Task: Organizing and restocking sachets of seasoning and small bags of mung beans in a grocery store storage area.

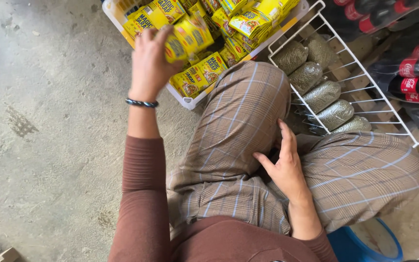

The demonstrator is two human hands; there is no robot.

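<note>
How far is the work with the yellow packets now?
Done: many yellow foil packets already lie in the white plastic crate. In hand: the left hand holds a few more packets above it. The right hand rests empty on the checked trousers. How many remain cannot be seen.

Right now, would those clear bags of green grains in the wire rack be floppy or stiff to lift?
Probably floppy: the bags bulge round and slump against the rack. Likely heavy for their size, being packed full. The smooth plastic may be slippery.
</note>
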